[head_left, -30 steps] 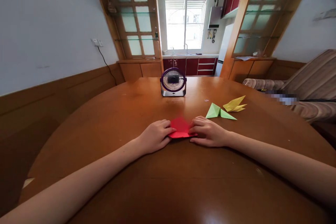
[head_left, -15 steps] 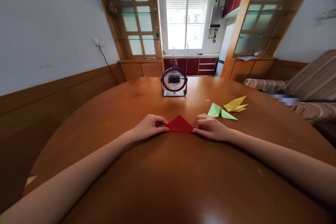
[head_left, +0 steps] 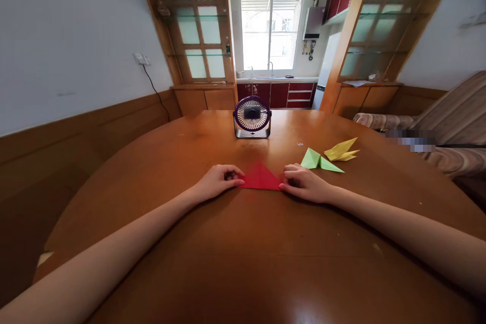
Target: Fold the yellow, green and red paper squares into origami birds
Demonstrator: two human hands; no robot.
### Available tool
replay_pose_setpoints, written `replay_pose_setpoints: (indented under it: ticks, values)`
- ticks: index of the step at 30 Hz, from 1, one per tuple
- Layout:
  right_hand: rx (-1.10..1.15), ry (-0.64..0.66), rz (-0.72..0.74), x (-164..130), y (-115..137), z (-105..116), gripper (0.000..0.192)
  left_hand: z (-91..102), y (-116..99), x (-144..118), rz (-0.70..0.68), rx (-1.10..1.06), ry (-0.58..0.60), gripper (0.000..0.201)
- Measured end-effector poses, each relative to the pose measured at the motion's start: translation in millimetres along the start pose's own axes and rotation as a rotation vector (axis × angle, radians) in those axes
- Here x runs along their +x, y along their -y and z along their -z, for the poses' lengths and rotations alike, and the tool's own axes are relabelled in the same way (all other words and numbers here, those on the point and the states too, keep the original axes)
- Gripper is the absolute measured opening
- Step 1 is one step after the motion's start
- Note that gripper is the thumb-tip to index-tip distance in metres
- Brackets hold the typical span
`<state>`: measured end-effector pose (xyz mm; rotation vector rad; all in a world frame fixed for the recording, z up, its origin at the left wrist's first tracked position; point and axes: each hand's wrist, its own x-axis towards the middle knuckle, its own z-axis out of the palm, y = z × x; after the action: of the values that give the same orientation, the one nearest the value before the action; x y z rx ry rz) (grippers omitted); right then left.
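A red sheet of paper [head_left: 260,178], folded into a triangle, lies on the wooden table with its peak pointing away from me. My left hand [head_left: 222,180] pinches its left corner between thumb and fingers. At the opposite corner, my right hand [head_left: 304,183] holds the paper in the same kind of pinch. Just beyond the right hand sits a light green folded paper [head_left: 312,159], with a pointed part stretching to the right. A yellow folded paper [head_left: 339,150] with several points lies behind the green one.
A small purple round fan [head_left: 252,116] on a metal stand faces me beyond the paper. The brown table [head_left: 243,273] has a rounded edge. A striped sofa [head_left: 448,121] stands to the right, and a black cord [head_left: 154,88] hangs from a wall socket at left.
The red triangle lies flatter and looks wider, with its left corner reaching further left. Both hands keep nearly the same place. The whole view has shifted very slightly.
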<state>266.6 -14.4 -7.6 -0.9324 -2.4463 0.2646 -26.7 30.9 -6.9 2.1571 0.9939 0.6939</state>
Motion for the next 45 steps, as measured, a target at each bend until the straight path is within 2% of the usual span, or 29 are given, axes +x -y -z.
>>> replay_pose_setpoints:
  ticks: [10, 16, 21, 24, 28, 31, 36, 40, 45]
  values:
    - [-0.108, 0.024, -0.008, 0.6, 1.9, -2.7, 0.023, -2.2, -4.2, -2.3, -0.058, 0.134, -0.053, 0.024]
    - [-0.225, 0.031, 0.012, 1.0, 6.2, -3.6, 0.018, -2.2, -3.1, -1.9, -0.183, 0.264, -0.062, 0.020]
    - [-0.214, 0.042, -0.029, 2.7, 6.7, -4.7, 0.017, -5.7, -4.0, -3.6, -0.269, 0.451, -0.116, 0.019]
    - [-0.212, 0.049, -0.049, 4.3, 5.4, -5.7, 0.017, -11.9, -5.3, -3.2, -0.379, 0.563, -0.144, 0.024]
    - [-0.229, 0.051, -0.063, 5.5, 4.0, -7.0, 0.017, -25.6, -9.0, 0.6, -0.494, 0.615, -0.078, 0.032]
    - [-0.238, 0.050, -0.059, 5.9, 3.7, -7.6, 0.017, -35.3, -13.1, 4.9, -0.445, 0.614, 0.026, 0.037]
    - [-0.237, 0.056, -0.067, 6.3, 3.3, -7.7, 0.017, -39.9, -18.7, 14.3, -0.257, 0.567, 0.214, 0.047]
    - [-0.237, 0.051, -0.064, 6.0, 2.4, -8.1, 0.017, -40.5, -20.9, 21.4, -0.188, 0.572, 0.208, 0.049]
    - [-0.229, 0.039, -0.057, 5.3, 2.0, -7.4, 0.017, -41.0, -22.6, 26.0, -0.219, 0.579, 0.160, 0.047]
